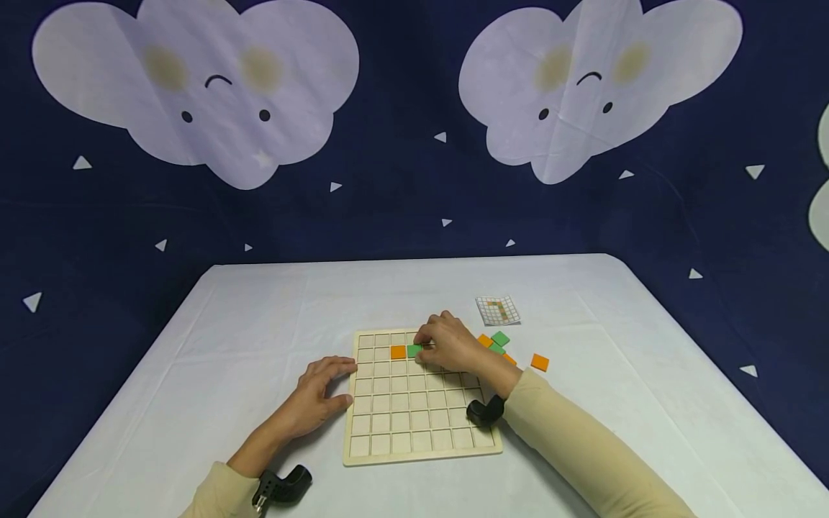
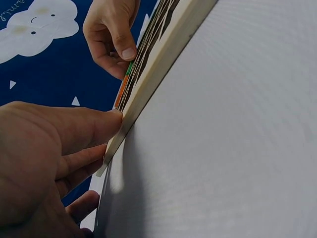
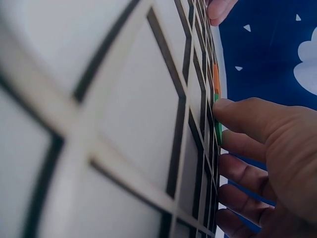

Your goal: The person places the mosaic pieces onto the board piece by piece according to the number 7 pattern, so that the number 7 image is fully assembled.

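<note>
A pale wooden grid board (image 1: pixel 399 422) lies on the white table. One orange square tile (image 1: pixel 398 352) sits in a cell of its second row from the back. Right beside it is a green square tile (image 1: pixel 414 351), pinched between the thumb and fingers of my right hand (image 1: pixel 451 344). In the right wrist view the thumb covers part of this green tile (image 3: pixel 218 126). My left hand (image 1: pixel 315 394) rests at the board's left edge, its fingertips and extended thumb touching the side. The left wrist view shows that thumb (image 2: pixel 94 126) against the rim.
Behind my right forearm lies a loose cluster of green tiles (image 1: pixel 501 338) and orange tiles (image 1: pixel 484 340), partly hidden. A single orange tile (image 1: pixel 540 362) lies apart to the right. Farther back is a small printed grid card (image 1: pixel 498 311) with coloured squares. A dark blue cloud-print cloth (image 1: pixel 401 208) hangs behind the table.
</note>
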Motion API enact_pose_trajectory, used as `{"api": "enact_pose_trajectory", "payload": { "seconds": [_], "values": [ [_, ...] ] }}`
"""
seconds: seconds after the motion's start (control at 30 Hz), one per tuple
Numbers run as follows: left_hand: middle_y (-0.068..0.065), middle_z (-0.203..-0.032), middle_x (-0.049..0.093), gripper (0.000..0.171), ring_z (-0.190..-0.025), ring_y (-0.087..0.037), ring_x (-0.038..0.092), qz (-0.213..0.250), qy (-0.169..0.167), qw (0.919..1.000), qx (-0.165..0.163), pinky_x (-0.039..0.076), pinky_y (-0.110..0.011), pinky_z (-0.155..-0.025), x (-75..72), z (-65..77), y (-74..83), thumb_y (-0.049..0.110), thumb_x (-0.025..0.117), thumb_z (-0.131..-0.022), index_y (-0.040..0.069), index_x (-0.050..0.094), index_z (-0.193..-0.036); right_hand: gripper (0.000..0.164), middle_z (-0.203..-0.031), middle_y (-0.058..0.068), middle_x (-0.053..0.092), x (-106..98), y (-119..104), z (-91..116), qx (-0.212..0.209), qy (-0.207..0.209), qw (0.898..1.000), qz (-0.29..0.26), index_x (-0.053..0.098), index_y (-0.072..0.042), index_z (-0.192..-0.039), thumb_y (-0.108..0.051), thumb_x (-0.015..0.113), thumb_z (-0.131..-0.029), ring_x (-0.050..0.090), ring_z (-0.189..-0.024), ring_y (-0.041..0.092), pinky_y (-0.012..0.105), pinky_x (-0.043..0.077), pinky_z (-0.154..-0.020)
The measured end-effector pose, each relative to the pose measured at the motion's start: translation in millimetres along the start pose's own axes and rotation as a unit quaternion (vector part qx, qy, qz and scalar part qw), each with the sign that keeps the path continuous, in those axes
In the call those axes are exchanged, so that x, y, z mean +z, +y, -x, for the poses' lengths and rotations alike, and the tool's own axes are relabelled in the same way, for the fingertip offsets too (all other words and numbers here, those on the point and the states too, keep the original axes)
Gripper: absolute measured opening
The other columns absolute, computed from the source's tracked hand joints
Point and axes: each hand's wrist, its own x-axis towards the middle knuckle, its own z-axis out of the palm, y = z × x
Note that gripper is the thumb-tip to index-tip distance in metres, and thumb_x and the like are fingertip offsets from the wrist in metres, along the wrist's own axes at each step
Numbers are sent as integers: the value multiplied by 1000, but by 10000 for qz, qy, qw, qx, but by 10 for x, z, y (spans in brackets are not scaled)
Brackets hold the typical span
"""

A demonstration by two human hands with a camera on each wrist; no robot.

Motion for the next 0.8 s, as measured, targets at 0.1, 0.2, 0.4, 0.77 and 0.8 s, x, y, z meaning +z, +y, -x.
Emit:
{"api": "enact_pose_trajectory", "payload": {
  "seconds": [0.1, 0.2, 0.4, 0.77, 0.8],
  "values": [
    [-9, -135, 51, 46, -132, -34, 32, 26, 5, 10000, -41, 15, -54, -105, 3, 1, -2, 6, 70, -78, 6, 59, -123, 23, -88, -4, 61, 1, 0, -1, 36, -27, 10000, -44, 72, -17, -97, -30, 75, -78, 41, -81, 12, 31, 35, -76],
    [-9, -135, 51, 47, -131, -33, 32, 24, 0, 10000, -50, 15, -54, -104, 2, 3, -2, 6, 70, -78, 5, 58, -123, 23, -90, -3, 62, -1, -3, -1, 77, -55, 9999, -94, 72, -16, -98, -29, 75, -79, 41, -82, 12, 31, 35, -77],
    [-9, -135, 50, 47, -132, -33, 31, 32, -13, 10000, -50, 15, -54, -105, 0, -1, -9, 5, 70, -78, 5, 58, -123, 26, -95, -2, 64, -26, -26, 8, 131, -36, 9998, -139, 72, -14, -101, -29, 73, -80, 44, -84, 13, 31, 36, -79],
    [-6, -134, 52, 45, -132, -32, 32, 33, 24, 10000, -24, 15, -52, -105, 8, -6, -14, 6, 71, -78, 8, 60, -122, 31, -100, 2, 64, -190, -67, 113, 330, 36, 9985, -425, 69, -12, -109, -28, 71, -82, 48, -91, 16, 36, 38, -86],
    [-6, -134, 52, 45, -131, -32, 33, 37, 27, 10000, -24, 16, -52, -104, 9, -7, -13, 6, 71, -78, 8, 60, -122, 32, -100, 2, 64, -206, -64, 127, 334, 53, 9984, -454, 69, -12, -109, -28, 71, -82, 48, -92, 17, 37, 38, -86]
  ]
}}
